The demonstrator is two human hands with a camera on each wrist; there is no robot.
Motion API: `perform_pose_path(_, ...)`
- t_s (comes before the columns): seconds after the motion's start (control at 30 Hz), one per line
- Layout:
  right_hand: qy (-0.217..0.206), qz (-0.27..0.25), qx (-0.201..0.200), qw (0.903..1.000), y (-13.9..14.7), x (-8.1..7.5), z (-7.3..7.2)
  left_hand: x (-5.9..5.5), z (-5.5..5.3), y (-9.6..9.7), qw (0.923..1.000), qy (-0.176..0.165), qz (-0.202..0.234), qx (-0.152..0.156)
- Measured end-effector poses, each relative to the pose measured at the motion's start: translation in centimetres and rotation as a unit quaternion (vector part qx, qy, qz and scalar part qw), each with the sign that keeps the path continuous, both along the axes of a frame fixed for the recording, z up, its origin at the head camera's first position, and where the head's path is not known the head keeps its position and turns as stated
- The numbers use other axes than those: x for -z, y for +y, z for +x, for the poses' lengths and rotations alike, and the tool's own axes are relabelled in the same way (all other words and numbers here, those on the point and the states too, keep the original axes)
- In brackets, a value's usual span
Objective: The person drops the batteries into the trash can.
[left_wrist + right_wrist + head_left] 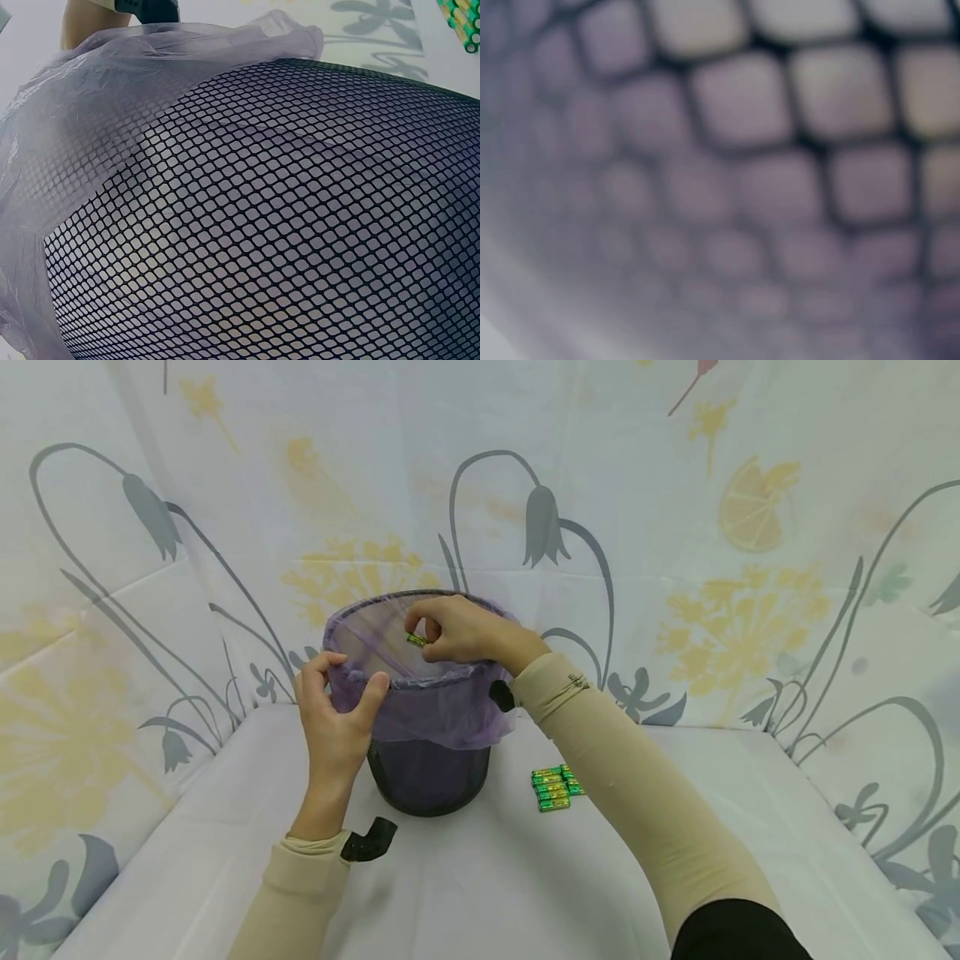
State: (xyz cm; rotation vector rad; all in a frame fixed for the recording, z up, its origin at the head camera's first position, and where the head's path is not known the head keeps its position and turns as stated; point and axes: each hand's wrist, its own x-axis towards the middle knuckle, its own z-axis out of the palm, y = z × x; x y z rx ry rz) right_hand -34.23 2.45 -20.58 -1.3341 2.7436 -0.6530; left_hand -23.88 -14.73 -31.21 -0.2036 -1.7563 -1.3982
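Note:
A black mesh wastebasket (429, 781) stands on the white surface, lined with a thin purple bin bag (442, 718) folded down over its rim. My left hand (336, 718) holds the basket's near left rim, fingertips bent over the edge and thumb against the bag outside. Over the basket's mouth, my right hand (461, 631) pinches a small green and gold battery (416, 640) between thumb and fingers. The mesh wall (285, 202) and bag fill most of the left wrist view; blurred mesh (757, 180) fills the right wrist view, and neither shows its own hand.
Several green and gold batteries (553, 789) lie side by side to the right of the basket, partly behind the right forearm. A flower-printed cloth (660, 468) hangs behind and at both sides. Each wrist carries a black camera mount (370, 841).

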Motion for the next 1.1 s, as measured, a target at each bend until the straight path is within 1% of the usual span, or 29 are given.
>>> perform_pose_path(0.37,0.01,-0.009,0.001,0.9999,-0.2,0.1,-0.1,0.0,0.0,-0.1,1.0,-0.005,-0.002,-0.002)
perform_pose_path(0.5,0.023,-0.02,0.0,0.9995,-0.2,0.1,-0.1,0.0,0.1,-0.1,1.0,-0.003,-0.001,-0.005)
perform_pose_path(0.6,0.042,-0.034,0.002,0.9985,0.1,0.0,0.1,0.0,0.0,-0.2,1.0,-0.003,0.001,-0.005)
perform_pose_path(0.83,0.099,-0.081,-0.013,0.9917,2.6,-0.7,1.2,0.2,0.1,0.0,1.0,-0.003,0.006,-0.005)
perform_pose_path(1.0,0.112,-0.104,-0.007,0.9883,5.3,-1.1,2.6,0.2,0.1,0.0,1.0,0.004,0.002,-0.006)
perform_pose_path(1.1,0.125,-0.124,-0.008,0.9843,6.9,-1.2,3.4,0.1,0.0,-0.2,0.9999,0.01,-0.001,-0.005)
